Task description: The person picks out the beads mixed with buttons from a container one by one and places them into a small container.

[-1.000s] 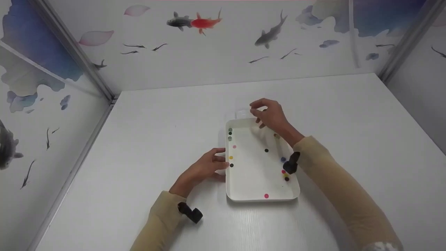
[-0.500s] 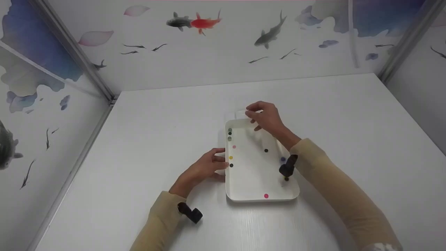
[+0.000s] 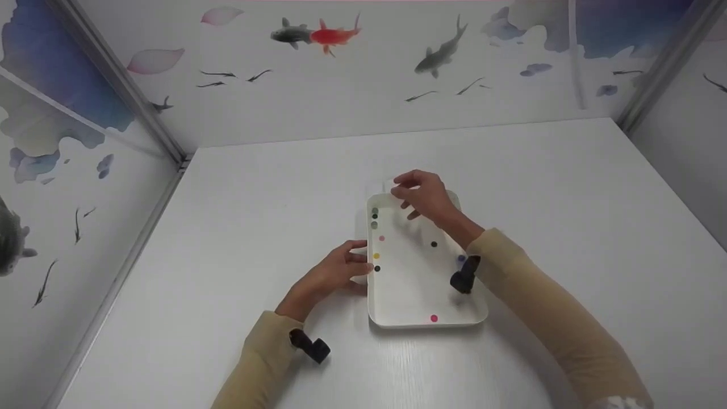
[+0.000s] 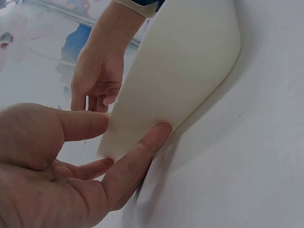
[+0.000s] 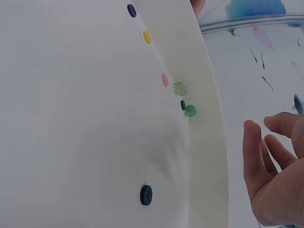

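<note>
My left hand (image 3: 332,270) rests at the left side of a white rectangular tray (image 3: 403,295). In the left wrist view its fairly straight fingers (image 4: 154,137) touch the tray's outer wall. Over the tray's far end hovers my right hand (image 3: 423,196), its fingers loosely bent. The right wrist view shows a gap between thumb and forefinger with nothing in it. Inside the tray lie a black button (image 5: 146,195), a green marble (image 5: 190,110), a paler marble (image 5: 181,89), a pink button (image 5: 165,80), a yellow button (image 5: 147,37) and a dark purple button (image 5: 132,10).
A faint clear container (image 3: 387,185) stands just beyond the tray's far rim, partly hidden by the right fingers. A bright pink round piece (image 3: 434,318) lies near the tray's front wall, and a blue piece (image 3: 461,258) by the right wall. White panels surround the table.
My right hand has shifted left and slightly nearer, its forearm now covering pieces along the tray's right wall. The left hand and the tray have stayed in place.
</note>
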A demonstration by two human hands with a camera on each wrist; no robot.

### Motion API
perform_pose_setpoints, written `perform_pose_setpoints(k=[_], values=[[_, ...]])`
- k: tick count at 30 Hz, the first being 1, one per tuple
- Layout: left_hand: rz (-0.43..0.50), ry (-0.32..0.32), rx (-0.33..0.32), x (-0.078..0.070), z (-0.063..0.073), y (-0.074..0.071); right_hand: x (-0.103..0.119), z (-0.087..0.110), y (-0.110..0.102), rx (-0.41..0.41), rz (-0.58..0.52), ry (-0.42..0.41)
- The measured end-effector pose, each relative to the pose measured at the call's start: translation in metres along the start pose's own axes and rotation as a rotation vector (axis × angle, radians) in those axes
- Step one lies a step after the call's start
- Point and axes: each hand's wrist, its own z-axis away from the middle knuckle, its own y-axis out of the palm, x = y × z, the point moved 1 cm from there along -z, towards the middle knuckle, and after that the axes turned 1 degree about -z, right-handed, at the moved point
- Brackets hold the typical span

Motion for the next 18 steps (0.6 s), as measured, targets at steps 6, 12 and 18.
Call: perform_pose_setpoints(k=[6, 12, 18], values=[[-0.023, 0.0, 0.0, 0.0, 0.0, 0.0, -0.002, 0.0, 0.006, 0.015, -0.017, 0.012], [-0.004, 0.009, 0.007, 0.0, -0.001, 0.0, -0.002, 0.002, 0.012, 0.036, -0.056, 0.019], [0.007, 0.006, 0.006, 0.002, -0.001, 0.0, -0.004, 0.003, 0.02, 0.055, -0.083, 0.028]])
